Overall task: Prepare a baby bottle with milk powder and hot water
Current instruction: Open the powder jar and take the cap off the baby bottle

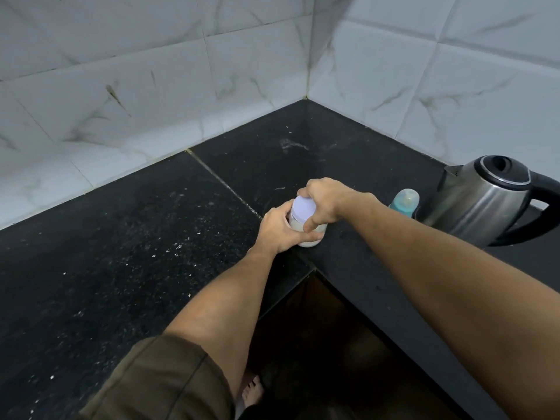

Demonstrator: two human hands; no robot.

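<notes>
Left hand (280, 227) grips a powder jar (307, 230) on the counter (151, 237); right hand (322, 201) clamps its lid (304, 209); brace the jar, twist the lid gently to avoid spilling

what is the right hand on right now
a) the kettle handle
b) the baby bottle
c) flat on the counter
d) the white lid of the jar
D: the right hand grips the white lid of the jar, which the left hand holds by its body, while the kettle and baby bottle stand untouched off to the right.
</notes>
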